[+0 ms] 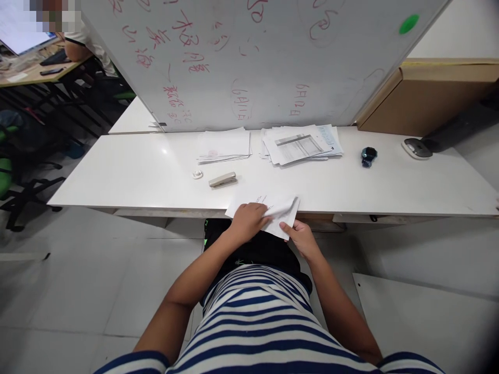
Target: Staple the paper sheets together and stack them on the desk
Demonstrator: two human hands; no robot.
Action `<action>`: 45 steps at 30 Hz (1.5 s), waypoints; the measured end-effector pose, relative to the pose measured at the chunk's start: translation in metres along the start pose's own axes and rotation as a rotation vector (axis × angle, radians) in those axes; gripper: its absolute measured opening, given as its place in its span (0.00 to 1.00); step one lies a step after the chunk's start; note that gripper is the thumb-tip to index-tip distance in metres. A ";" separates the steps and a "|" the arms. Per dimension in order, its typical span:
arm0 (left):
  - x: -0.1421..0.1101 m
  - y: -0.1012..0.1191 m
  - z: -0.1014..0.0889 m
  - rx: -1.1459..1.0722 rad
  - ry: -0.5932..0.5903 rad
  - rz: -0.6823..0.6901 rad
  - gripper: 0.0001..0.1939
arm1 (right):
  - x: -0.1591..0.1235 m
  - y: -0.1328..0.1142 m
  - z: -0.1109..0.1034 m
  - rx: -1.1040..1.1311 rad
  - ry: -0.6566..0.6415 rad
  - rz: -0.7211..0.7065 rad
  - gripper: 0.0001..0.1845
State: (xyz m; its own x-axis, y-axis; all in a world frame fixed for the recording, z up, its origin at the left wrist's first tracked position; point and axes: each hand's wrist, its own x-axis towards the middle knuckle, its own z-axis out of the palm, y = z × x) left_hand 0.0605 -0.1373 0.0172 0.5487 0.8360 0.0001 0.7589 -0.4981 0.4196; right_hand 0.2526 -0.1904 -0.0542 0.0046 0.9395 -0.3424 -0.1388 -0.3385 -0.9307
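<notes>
White paper sheets (278, 228) hang partly over the table's front edge, their right side lifted and curled. My left hand (248, 222) lies over their left part, fingers bent together and closed on the paper. At the lower right corner, my right hand (304, 240) pinches the sheets between thumb and fingers. Some print shows beside my left fingers; the undersides of the sheets are hidden. A grey stapler (223, 179) lies on the table just beyond my left hand.
On the white table (128, 171) are two paper stacks (226, 143) (298, 147), a small white round object (197, 174), a dark watch (368, 156) and a computer mouse (417, 148). Behind stand a whiteboard (273, 62) and a cardboard box (440, 93). A person sits at the far left.
</notes>
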 end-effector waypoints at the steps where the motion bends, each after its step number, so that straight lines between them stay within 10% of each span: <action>1: 0.001 -0.005 -0.005 0.019 0.015 -0.062 0.18 | 0.000 0.000 -0.001 -0.010 0.011 0.001 0.21; 7: -0.010 -0.042 -0.040 -0.111 0.344 -0.459 0.20 | -0.002 0.000 -0.007 -0.007 0.088 0.008 0.25; 13: -0.040 -0.073 -0.063 -0.611 0.490 -0.569 0.19 | -0.002 -0.002 -0.012 -0.017 0.103 -0.025 0.24; 23: -0.049 -0.088 -0.064 -0.589 0.686 -0.648 0.20 | 0.001 -0.001 -0.012 -0.094 0.103 -0.067 0.27; 45: -0.043 -0.060 -0.054 -0.799 0.441 -0.558 0.20 | -0.001 -0.001 -0.010 -0.133 0.096 -0.065 0.26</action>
State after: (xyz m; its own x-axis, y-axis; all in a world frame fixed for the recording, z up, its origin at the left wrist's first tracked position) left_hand -0.0276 -0.1310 0.0412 -0.1019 0.9882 -0.1139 0.3260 0.1414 0.9348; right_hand 0.2630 -0.1918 -0.0545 0.1051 0.9526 -0.2855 -0.0027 -0.2868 -0.9580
